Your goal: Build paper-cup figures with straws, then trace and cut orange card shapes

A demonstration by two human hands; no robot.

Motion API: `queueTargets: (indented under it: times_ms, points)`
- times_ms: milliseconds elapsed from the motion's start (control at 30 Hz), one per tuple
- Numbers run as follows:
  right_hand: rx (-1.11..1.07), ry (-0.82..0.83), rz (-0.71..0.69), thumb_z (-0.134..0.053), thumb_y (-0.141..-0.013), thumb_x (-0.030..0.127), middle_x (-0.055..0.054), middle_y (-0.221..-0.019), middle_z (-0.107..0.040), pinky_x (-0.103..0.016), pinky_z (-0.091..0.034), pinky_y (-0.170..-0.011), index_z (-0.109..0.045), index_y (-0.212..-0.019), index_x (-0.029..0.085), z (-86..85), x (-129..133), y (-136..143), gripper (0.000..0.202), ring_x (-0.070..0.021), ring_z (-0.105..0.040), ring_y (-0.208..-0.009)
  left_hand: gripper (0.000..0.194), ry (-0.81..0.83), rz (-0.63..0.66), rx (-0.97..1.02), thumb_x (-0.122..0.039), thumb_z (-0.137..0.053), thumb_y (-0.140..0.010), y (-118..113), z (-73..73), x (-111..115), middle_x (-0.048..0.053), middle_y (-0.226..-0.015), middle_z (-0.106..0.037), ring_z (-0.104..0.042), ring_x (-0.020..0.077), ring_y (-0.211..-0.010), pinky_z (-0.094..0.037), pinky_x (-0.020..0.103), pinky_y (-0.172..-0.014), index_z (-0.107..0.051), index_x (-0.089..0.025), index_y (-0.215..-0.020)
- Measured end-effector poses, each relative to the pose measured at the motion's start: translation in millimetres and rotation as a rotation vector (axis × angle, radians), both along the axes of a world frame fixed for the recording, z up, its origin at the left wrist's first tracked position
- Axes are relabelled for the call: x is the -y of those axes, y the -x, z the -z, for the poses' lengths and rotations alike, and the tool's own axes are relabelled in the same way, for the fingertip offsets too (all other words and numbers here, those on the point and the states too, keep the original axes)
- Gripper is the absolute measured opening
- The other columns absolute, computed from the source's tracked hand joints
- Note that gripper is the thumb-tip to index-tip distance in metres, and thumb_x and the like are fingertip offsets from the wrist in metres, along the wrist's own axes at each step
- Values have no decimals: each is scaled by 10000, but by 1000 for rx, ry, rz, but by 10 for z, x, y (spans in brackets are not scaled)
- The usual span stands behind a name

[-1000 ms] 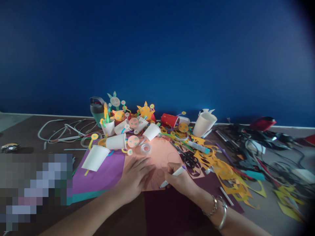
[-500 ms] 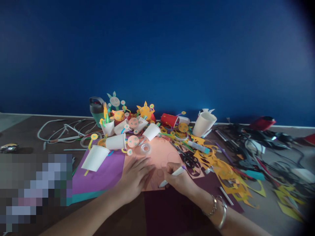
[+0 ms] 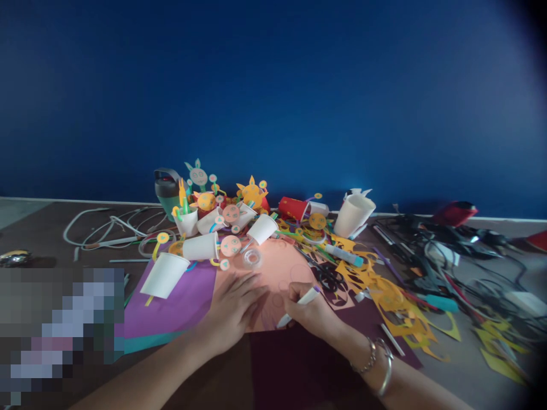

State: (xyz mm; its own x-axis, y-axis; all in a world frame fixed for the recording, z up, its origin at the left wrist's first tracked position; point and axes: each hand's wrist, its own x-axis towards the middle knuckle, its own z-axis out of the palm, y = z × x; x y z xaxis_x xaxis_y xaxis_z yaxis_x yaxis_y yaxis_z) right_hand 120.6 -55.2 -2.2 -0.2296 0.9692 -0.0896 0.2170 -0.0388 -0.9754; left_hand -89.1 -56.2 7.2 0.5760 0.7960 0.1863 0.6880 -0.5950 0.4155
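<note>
Tape on peach paper, scissors beside

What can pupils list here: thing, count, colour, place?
wall: one, blue, back
table: one, brown, below
flask: one, green, back left
cups: several, white and red, centre
container: one, white, back right
paper faces: several, orange and pink, centre
peach paper: one, peach, front centre
tape roll: one, clear, on peach paper
purple sheet: one, purple, left
maroon sheet: one, maroon, front
scissors: at least one, black, right
tube: one, pale and teal, right
scraps: many, orange, right
cables: many, white and black, sides
unclear items: several, mixed, both edges
marker: one, white, front centre
bracelets: two, silver, lower right
left hand: one, on peach paper
right hand: one, gripping marker
</note>
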Motion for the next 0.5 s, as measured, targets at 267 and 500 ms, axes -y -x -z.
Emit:
queueTargets:
  times_ms: [267,500]
  points:
    - [-24,-63,101,-561,-702,247,84,-460,-365,-174,-418,-400,-347,-522,218,-22,-31,39,282,-81,-464,-404,372,15,11,-7,-218,-421,-935,-4,12,-8,24,-1392,-499,-388,216,-1324,-286,472,-1106,-515,-307,-1283]
    - [44,-46,30,-504,-647,196,72,-434,-429,-171,-352,-358,-366,-504,217,11,-3,-11,200,-91,-482,-382,387,4,1,-36,-206,-415,-934,5,5,-2,22,-1400,-491,-384,223,-1325,-271,496,-1106,-501,-313,-1296]
